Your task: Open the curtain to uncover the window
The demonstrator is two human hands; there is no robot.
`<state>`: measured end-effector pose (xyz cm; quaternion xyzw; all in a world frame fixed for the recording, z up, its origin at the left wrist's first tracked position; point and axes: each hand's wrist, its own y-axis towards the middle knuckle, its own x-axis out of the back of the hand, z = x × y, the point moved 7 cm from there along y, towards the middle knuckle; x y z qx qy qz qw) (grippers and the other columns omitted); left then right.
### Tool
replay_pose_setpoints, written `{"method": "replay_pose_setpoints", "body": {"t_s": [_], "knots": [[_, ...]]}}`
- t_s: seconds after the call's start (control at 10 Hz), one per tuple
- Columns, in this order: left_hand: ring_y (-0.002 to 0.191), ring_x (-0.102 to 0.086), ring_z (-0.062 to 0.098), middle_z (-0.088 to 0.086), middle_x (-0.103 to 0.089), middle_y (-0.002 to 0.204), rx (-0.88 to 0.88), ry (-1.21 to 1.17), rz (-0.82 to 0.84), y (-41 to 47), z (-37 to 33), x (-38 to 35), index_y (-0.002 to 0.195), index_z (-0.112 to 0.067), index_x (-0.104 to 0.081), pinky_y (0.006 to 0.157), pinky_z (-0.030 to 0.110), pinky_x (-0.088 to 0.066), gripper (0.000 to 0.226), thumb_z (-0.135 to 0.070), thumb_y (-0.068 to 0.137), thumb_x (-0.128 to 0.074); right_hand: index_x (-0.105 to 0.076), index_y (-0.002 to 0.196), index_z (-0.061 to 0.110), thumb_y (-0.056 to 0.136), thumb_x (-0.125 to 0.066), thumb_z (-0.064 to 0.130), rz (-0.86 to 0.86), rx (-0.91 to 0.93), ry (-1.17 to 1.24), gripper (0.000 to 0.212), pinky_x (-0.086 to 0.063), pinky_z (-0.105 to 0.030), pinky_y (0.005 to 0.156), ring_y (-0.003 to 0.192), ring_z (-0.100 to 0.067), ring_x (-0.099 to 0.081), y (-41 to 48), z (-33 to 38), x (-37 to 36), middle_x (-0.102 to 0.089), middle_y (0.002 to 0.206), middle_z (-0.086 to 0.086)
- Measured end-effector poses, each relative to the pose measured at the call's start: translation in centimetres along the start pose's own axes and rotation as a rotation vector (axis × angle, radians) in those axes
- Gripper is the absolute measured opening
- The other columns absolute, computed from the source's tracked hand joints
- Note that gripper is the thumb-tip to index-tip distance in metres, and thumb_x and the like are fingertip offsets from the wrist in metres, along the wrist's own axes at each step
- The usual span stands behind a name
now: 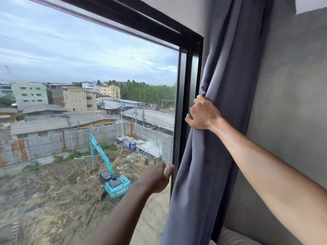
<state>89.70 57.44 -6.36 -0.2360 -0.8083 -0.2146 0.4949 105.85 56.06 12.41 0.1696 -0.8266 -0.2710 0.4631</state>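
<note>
A grey-blue curtain (224,71) hangs bunched in folds at the right side of the window, against the grey wall. My right hand (203,115) is closed around its gathered left edge at mid height. My left hand (157,177) is stretched out lower down, fingers apart, just left of the curtain and in front of the glass, holding nothing. The window pane (79,76) is uncovered across its whole visible width, up to the black frame (187,85).
A grey plaster wall (286,94) stands right of the curtain. A grey cushion or sofa edge (230,236) shows at the bottom right. Outside are buildings and a teal excavator (115,184) on a dirt lot.
</note>
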Motion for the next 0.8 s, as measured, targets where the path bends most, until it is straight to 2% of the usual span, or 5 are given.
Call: {"method": "replay_pose_setpoints", "body": {"t_s": [0.2,0.4,0.6,0.7,0.8], "knots": [[0.124,-0.056,0.033,0.02,-0.056,0.139,-0.066,0.088,-0.117,-3.8,1.6,3.1,0.136,-0.007,-0.042,0.103,0.047,-0.046,0.06,-0.053,0.102,-0.026,-0.07,0.056,0.004,0.07,-0.062,0.022,0.001,0.039,-0.105,0.024,-0.049,-0.039,0.086,0.081,-0.036,-0.056,-2.0,1.9,0.5,-0.062,0.06,-0.019],[0.139,-0.043,0.029,0.019,-0.044,0.15,-0.082,0.308,-0.091,-7.4,2.6,5.2,0.146,-0.006,-0.032,0.116,0.043,-0.035,0.068,-0.055,0.101,-0.023,-0.072,0.062,0.005,0.069,-0.06,0.021,0.025,-0.012,-0.09,0.022,-0.036,-0.044,0.104,0.082,-0.035,-0.059,-2.8,4.7,0.9,-0.067,0.06,-0.016],[0.143,-0.037,0.03,0.019,-0.041,0.153,-0.088,0.332,-0.109,-11.1,4.4,8.2,0.147,-0.005,-0.028,0.118,0.041,-0.03,0.069,-0.055,0.101,-0.023,-0.066,0.068,0.018,0.083,-0.051,0.032,0.171,-0.188,0.27,0.025,-0.038,-0.041,0.097,0.085,-0.031,-0.064,-7.3,9.0,-2.3,-0.071,0.079,-0.01],[0.152,-0.017,0.031,0.019,-0.022,0.162,-0.085,0.393,-0.128,-13.1,6.0,8.6,0.153,-0.005,-0.018,0.123,0.042,-0.014,0.073,-0.056,0.1,-0.02,-0.067,0.112,0.022,0.088,-0.052,0.049,0.296,-0.189,0.287,0.039,-0.032,-0.045,0.106,0.109,-0.03,-0.057,-9.9,12.1,-4.9,-0.067,0.111,-0.01],[0.153,0.009,0.029,0.017,0.001,0.165,-0.111,0.498,-0.245,-14.8,7.3,9.8,0.155,-0.006,-0.008,0.122,0.042,0.007,0.074,-0.055,0.101,-0.017,-0.051,0.134,0.023,0.088,-0.047,0.062,0.37,-0.219,0.283,0.06,-0.028,-0.047,0.109,0.121,-0.03,-0.05,-11.3,14.1,-5.2,-0.059,0.126,-0.013]]}}
